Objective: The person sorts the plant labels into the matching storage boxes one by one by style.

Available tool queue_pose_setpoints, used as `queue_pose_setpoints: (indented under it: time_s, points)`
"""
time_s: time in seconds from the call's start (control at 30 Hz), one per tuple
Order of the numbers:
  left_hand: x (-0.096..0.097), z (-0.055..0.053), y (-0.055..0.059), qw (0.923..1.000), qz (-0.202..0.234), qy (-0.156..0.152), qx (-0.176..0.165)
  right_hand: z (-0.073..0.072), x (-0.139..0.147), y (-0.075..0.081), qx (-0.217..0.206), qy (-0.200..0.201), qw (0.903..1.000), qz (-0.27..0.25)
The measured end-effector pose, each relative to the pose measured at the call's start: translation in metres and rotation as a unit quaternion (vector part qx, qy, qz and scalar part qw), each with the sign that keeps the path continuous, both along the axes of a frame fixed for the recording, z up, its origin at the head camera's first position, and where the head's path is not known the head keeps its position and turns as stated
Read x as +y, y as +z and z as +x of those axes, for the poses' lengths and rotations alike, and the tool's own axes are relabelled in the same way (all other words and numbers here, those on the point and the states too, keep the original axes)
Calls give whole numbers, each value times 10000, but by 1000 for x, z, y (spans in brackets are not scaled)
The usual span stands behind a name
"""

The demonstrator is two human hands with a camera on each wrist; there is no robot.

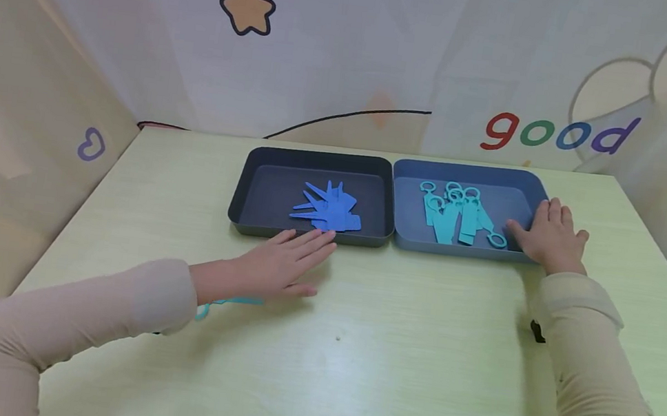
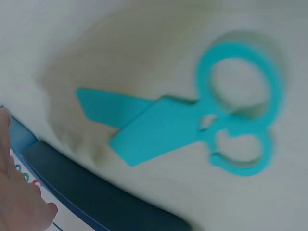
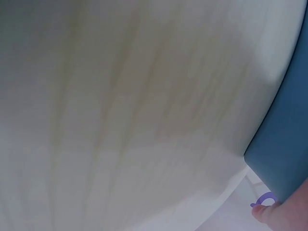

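Note:
My left hand (image 1: 284,266) is stretched out flat with straight fingers, in front of the black tray (image 1: 256,230). It holds nothing. Below its wrist lies a pair of teal scissors (image 2: 159,130) on the table, blades slightly spread; in the head view the forearm covers part of these scissors (image 1: 244,300). My right hand (image 1: 554,238) rests at the right rim of the blue-grey tray (image 1: 404,241), fingers extended and thumb at the tray's inner side. In the right wrist view part of this hand (image 3: 288,211) shows by the tray's corner.
Several blue flat pieces with thin pointed ends (image 1: 332,215) are heaped in the black tray. The blue-grey tray holds several teal scissors (image 1: 449,219). Both trays stand side by side at the back of the pale table (image 1: 383,367), before a printed curtain (image 1: 353,51).

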State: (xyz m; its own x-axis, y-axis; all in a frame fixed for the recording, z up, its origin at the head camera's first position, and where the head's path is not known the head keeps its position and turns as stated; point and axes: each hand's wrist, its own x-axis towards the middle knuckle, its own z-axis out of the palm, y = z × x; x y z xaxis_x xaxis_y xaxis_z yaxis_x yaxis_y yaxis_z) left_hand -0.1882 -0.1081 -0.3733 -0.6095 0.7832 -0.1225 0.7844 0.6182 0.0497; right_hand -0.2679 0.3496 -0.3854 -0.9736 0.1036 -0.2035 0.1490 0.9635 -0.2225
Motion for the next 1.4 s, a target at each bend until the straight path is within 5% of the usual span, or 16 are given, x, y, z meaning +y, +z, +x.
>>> queue_pose_setpoints:
  time_s: [0.27,0.53,0.87,1.2,1.4]
  points:
    - [-40,10,-5,9984,-3,222,-514,-1,-1,2,-24,25,10000,-2]
    - [-65,16,-3,9914,-50,1133,-651,-2,-1,4,-4,26,10000,35]
    - [-60,18,6,9599,20,2591,-1070,1,2,3,8,86,10000,22]
    - [-60,8,3,9295,415,3150,-1876,0,1,2,-26,55,10000,36]
    - [-59,5,2,9183,366,3305,-2147,0,1,1,-36,47,10000,34]
